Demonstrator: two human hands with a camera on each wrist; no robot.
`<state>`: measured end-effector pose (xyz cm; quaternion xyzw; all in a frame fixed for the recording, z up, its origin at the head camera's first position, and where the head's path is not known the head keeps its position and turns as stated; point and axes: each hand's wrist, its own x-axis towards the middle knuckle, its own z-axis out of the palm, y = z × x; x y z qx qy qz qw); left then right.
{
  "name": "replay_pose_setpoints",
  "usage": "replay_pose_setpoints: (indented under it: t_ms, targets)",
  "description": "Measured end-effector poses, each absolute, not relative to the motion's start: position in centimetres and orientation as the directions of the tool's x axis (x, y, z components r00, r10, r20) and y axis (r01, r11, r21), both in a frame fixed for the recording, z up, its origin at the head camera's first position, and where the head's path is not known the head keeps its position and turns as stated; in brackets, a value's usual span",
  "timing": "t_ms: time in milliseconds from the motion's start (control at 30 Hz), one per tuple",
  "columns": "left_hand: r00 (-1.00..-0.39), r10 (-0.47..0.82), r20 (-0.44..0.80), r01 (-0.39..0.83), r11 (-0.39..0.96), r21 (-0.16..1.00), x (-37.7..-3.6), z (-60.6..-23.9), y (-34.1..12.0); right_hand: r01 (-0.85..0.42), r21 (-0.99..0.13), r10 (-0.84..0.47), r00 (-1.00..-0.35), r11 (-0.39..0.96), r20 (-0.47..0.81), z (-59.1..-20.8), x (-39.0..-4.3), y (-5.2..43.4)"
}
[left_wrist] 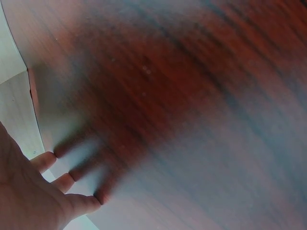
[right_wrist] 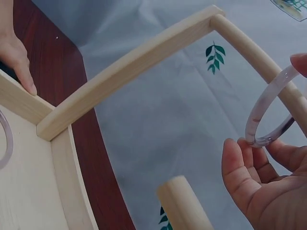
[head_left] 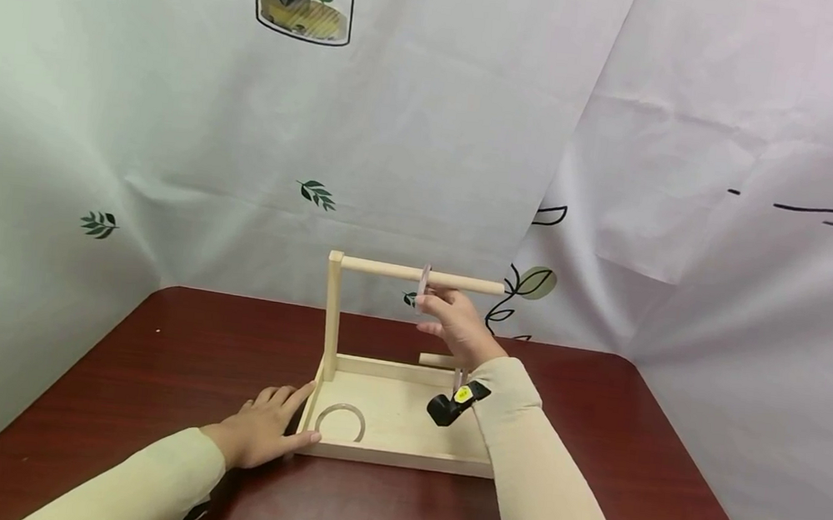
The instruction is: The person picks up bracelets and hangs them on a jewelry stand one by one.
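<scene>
My right hand [head_left: 459, 324] pinches a translucent pale bangle [right_wrist: 259, 112] between thumb and fingers. The bangle encircles the upper wooden rod [head_left: 385, 269] of a display stand, partway along it. A wooden post [head_left: 331, 319] carries that rod above a shallow wooden tray [head_left: 397, 459]. With fingers spread, my left hand [head_left: 261, 425] rests against the tray's left end, thumb on the front corner. Another pale bangle [head_left: 344, 406] lies in the tray's left part. A ring partly hidden by my right wrist hangs at the shorter lower rod [head_left: 438, 361].
The stand sits on a dark red-brown table [head_left: 109, 398]. A pale cloth with printed leaves [head_left: 459, 130] hangs behind and around the table. The lower rod's free end points left, below my right hand.
</scene>
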<state>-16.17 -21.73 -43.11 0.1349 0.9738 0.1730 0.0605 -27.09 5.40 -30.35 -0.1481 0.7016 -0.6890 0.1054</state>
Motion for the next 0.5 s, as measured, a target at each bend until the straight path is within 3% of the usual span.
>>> replay_pose_setpoints:
  t_ms: [500]
  targets:
    - [-0.956, 0.283, -0.071, 0.243, 0.907, 0.344, -16.3, -43.4, -21.8, -0.054, -0.998, -0.383, -0.922, -0.043, 0.066, -30.4, -27.0, 3.2]
